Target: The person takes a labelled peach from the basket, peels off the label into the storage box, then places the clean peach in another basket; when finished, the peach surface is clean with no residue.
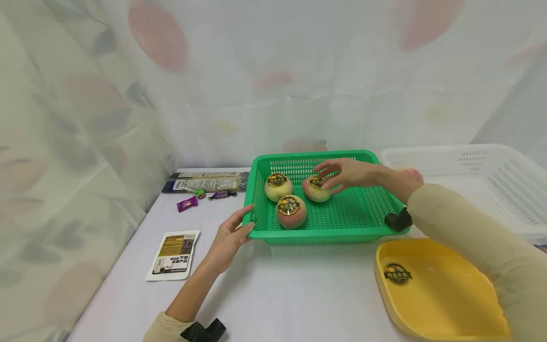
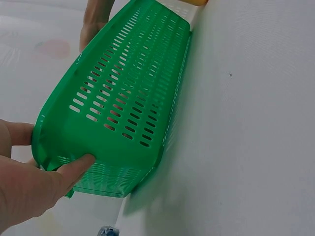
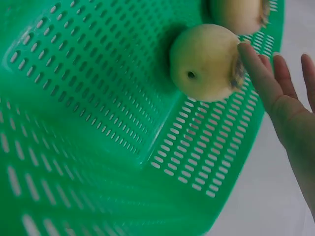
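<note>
White fabric (image 1: pixel 273 114) with faded printed shapes backed a white work surface (image 1: pixel 307 289). Toward the rear middle of that surface was a green basket (image 1: pixel 329 233), rectangular and perforated, containing three round fruits, each bearing a dark and gold label. Right-hand fruit (image 1: pixel 314 194) sat on the basket floor, near the back wall. Left-hand fruit (image 1: pixel 277 191) was positioned near the left wall, with the front fruit (image 1: pixel 292 221) just beside it, closer to the front rim. Right hand (image 1: pixel 348 173): fingers spread and only slightly bent, positioned at the right-hand fruit, thumb tip at its label; whether the thumb made contact could not be told. Left hand (image 1: pixel 226 243): gripping the basket at its front left corner, thumb pressed against the outer wall. Right of the green basket was a white basket (image 1: pixel 483 190), with a pinkish fruit (image 1: pixel 413 174) partly hidden behind the right forearm. Nearer the front right was a yellow tray (image 1: pixel 444 285). Left of the green basket were long flat packets (image 1: pixel 205 185), two purple sweets (image 1: pixel 187 204) and a green-wrapped sweet (image 1: pixel 199 193); nearer the front was a white-edged pouch (image 1: pixel 173 255).
</note>
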`<state>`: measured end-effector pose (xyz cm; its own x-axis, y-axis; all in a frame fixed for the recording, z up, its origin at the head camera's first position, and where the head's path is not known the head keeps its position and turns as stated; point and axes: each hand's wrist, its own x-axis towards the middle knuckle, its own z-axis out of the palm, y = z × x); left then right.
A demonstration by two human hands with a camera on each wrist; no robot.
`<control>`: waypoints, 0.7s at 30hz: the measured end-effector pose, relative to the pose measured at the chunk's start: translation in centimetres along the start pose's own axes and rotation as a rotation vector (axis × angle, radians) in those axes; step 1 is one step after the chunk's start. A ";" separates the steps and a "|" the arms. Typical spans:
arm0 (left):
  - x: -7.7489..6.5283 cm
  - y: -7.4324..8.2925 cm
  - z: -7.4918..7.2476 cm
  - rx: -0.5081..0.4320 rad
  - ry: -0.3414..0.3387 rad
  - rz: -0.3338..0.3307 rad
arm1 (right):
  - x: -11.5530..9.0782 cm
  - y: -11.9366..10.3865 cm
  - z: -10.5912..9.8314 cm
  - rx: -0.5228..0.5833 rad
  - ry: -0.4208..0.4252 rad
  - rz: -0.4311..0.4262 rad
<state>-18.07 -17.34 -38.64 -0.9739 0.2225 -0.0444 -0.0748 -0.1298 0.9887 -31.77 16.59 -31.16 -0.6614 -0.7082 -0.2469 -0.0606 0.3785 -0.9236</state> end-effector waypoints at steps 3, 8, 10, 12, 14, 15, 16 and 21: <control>0.1 -0.1 0.2 -0.010 0.007 -0.001 | 1.2 0.1 0.6 -0.016 -0.049 0.003; 0.2 -0.2 0.7 -0.010 0.007 -0.005 | 2.5 0.0 1.6 -0.097 -0.092 -0.006; 0.2 -0.2 0.8 -0.002 0.007 -0.005 | 2.9 0.0 2.0 -0.142 -0.093 -0.015; 0.3 -0.2 0.9 0.004 0.009 -0.003 | 3.4 -0.1 2.4 -0.177 -0.105 -0.022; 0.3 -0.2 1.0 0.012 0.012 0.001 | 3.8 -0.2 2.8 -0.221 -0.115 -0.026; 0.4 -0.2 1.0 0.013 0.014 0.002 | 4.0 -0.2 3.0 -0.237 -0.117 -0.024; 0.4 -0.2 1.0 0.015 0.015 0.003 | 4.2 -0.3 3.2 -0.250 -0.123 -0.025; 0.6 -0.4 1.1 0.018 0.018 0.005 | 5.0 -0.3 4.0 -0.295 -0.154 -0.035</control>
<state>-18.37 -16.07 -38.85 -0.9780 0.2046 -0.0418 -0.0662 -0.1137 0.9913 -32.11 10.54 -33.34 -0.5357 -0.7970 -0.2790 -0.3102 0.4930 -0.8128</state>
